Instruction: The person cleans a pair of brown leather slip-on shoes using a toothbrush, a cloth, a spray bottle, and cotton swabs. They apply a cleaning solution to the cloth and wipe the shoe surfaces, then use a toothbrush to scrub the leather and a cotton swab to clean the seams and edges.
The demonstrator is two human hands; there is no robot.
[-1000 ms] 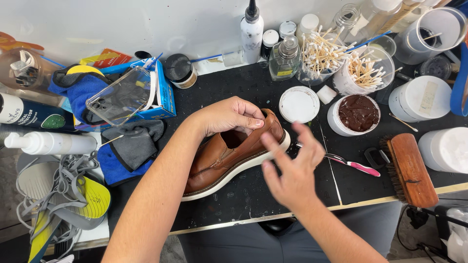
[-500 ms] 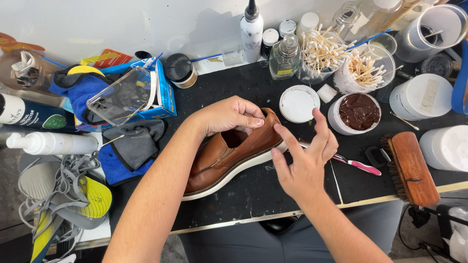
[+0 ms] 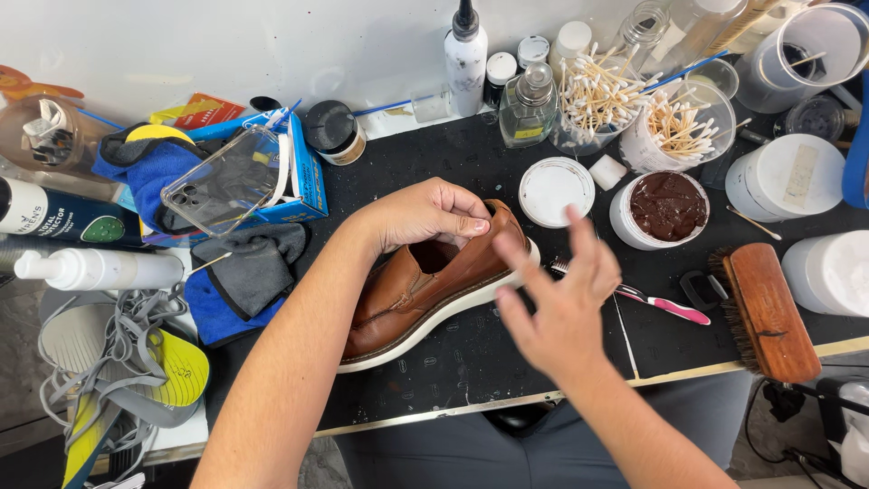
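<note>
A brown leather shoe (image 3: 407,294) with a white sole lies on its side on the black mat (image 3: 453,353). My left hand (image 3: 425,215) grips its heel collar, thumb against the back edge. Beside the heel, my right hand (image 3: 557,303) hovers just above the mat with the fingers spread and nothing in them. An open white tub of brown polish (image 3: 668,206) stands to the right of the shoe, its white lid (image 3: 554,188) lying beside it. A pink-handled toothbrush (image 3: 656,303) lies on the mat partly behind my right hand.
A wooden shoe brush (image 3: 768,312) lies at the mat's right edge. Cotton swabs in clear cups (image 3: 679,127), bottles and white jars crowd the back. Left of the shoe are a grey cloth (image 3: 253,267), a blue box (image 3: 299,181), a spray bottle (image 3: 100,269), and insoles with laces (image 3: 127,362).
My right hand has shifted right and slightly up beside the shoe's heel, fingers still spread. My left hand and the shoe have stayed in place.
</note>
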